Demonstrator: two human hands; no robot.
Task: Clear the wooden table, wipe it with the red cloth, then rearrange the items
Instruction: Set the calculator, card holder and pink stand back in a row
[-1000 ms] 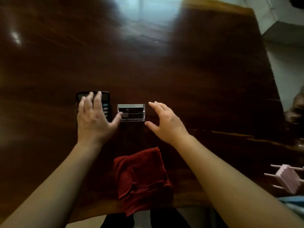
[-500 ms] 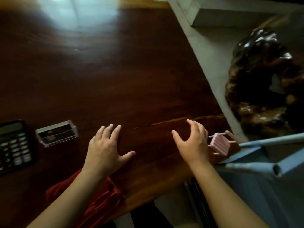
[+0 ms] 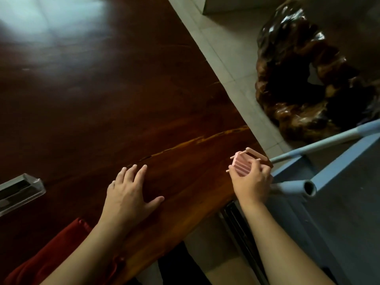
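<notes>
Both forearms bare, coming up from bottom of frame. Left hand [image 3: 131, 194] at lower centre, palm down, fingers spread and pointing up-frame, thumb out to the right, nothing in it. Right hand [image 3: 249, 181] at centre-right, back toward cam, fingers curled round a small pink ribbed plastic rack with thin pegs [image 3: 243, 164], thumb on its left side.

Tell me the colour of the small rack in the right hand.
Pink rack, head view.

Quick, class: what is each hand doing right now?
Left hand: open, flat on the wooden table, holding nothing.
Right hand: closed around the pink rack at the table's corner.
</notes>
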